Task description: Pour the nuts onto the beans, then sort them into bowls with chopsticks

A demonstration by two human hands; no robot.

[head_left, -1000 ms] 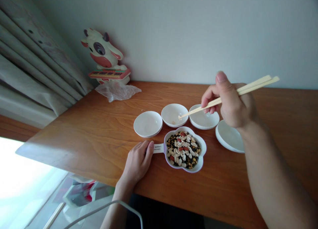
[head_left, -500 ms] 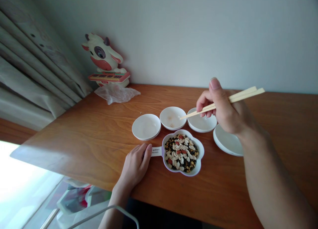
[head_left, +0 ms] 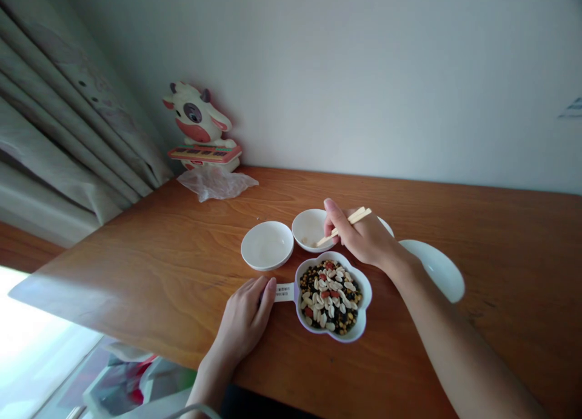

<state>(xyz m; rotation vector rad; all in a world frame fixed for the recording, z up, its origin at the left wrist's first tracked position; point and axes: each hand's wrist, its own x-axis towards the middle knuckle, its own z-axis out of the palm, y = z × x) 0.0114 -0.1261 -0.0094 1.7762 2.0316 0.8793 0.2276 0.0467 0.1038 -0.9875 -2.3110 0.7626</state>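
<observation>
My left hand [head_left: 248,313] is closed around the handle of a flower-shaped scoop [head_left: 367,285], white with a lilac rim. Inside it lies a mix of peanuts [head_left: 334,291], dark seeds and yellow grains. With my right hand [head_left: 359,234] I grip a pair of light wooden chopsticks [head_left: 350,221], tilted down to the left. Their tips are at the second white bowl [head_left: 304,222], near a few small pale bits in it; I cannot tell whether they pinch anything. Left of that stands another white bowl [head_left: 267,246]. My right hand and wrist partly cover a third bowl [head_left: 385,226].
A fourth white bowl [head_left: 436,267] is beside my right forearm. At the back left, a cow-shaped toy keyboard [head_left: 204,128] stands behind a crumpled clear plastic bag [head_left: 218,184]. A curtain [head_left: 77,140] hangs at the left, past the wooden table [head_left: 182,273].
My right hand has moved left and lower with the chopsticks, from over the third bowl to the second. My left hand still holds the scoop. The view has shifted slightly.
</observation>
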